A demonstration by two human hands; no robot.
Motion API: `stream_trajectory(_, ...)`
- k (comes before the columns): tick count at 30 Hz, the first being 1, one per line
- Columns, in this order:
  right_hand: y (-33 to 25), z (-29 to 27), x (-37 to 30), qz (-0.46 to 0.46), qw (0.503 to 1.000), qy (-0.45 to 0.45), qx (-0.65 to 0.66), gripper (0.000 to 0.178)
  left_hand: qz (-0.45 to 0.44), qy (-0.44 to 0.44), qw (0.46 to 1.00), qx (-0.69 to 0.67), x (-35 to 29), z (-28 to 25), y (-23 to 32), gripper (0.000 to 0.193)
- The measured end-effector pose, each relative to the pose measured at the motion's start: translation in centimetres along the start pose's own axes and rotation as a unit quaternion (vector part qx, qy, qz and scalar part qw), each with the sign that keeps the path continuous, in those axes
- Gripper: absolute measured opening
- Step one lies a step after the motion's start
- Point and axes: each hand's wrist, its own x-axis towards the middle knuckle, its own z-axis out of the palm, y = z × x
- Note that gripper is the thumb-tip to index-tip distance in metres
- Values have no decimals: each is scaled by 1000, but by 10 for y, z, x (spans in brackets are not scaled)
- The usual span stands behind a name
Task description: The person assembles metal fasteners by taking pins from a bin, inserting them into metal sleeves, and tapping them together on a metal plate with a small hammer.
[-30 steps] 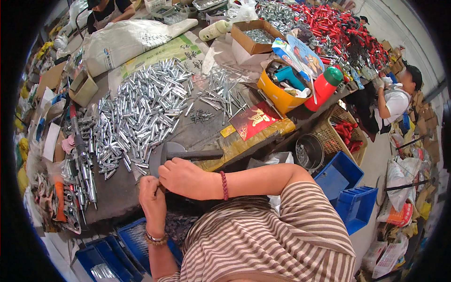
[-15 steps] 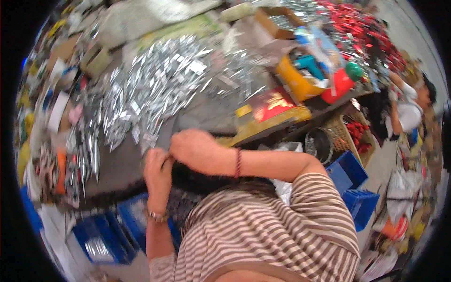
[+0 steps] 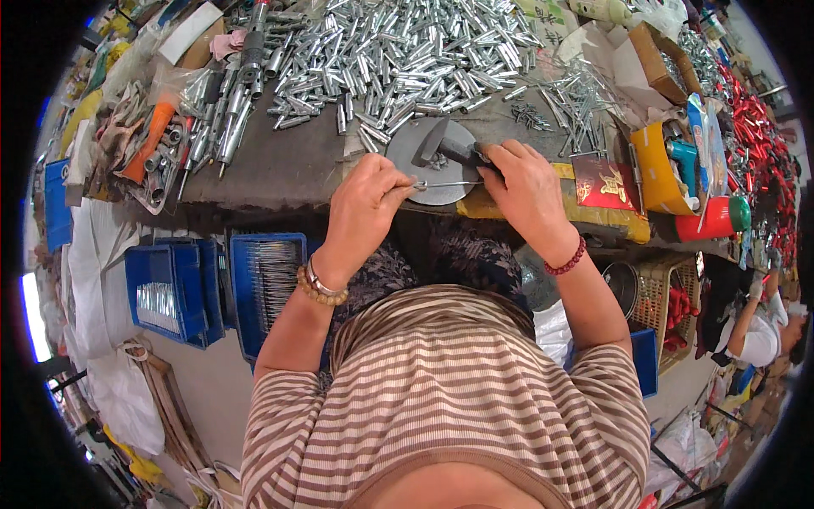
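Observation:
Pinched between the thumb and fingers of my left hand (image 3: 366,202) is one end of a thin metal rod (image 3: 451,184). The rod runs level to the fingertips of my right hand (image 3: 530,188), which are closed on its other end. Both hands are just above the front edge of the workbench (image 3: 254,165). Right behind the rod, a round grey metal plate (image 3: 403,144) lies on the bench with a dark metal block fixture (image 3: 437,136) on it. Beyond that spreads a large heap of short silver metal tubes (image 3: 407,59).
Screwdrivers and other tools (image 3: 233,119) lie on the left. Thin rods (image 3: 581,106), a red packet (image 3: 604,184) and a yellow container (image 3: 660,170) are on the right. Blue bins (image 3: 246,280) stand below the bench, and a person in white (image 3: 759,335) works at far right.
The view has swung and sharpened. My hands, close together before, are now apart with the thin rod stretched between them. The round plate and fixture have come into sight.

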Motion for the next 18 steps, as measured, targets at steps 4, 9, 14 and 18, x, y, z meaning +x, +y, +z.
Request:
stream_trajectory(4, -6, -4, -8, 10, 998, 41, 54, 29, 6, 2, 1000, -4, 0, 1, -1, 11)
stream_trajectory(9, -26, -32, -29, 42, 984, 64, 164, 25, -5, -6, 1000, -15, 0, 2, -1, 11)
stream_trajectory(14, -37, -15, -42, 6, 986, 68, 150, 29, 13, 5, 1000, -13, 3, 3, 0, 8)
stream_trajectory(18, -40, -21, -39, -2, 994, 39, 105, 30, 6, -1, 1000, -13, 1, 2, -2, 8)
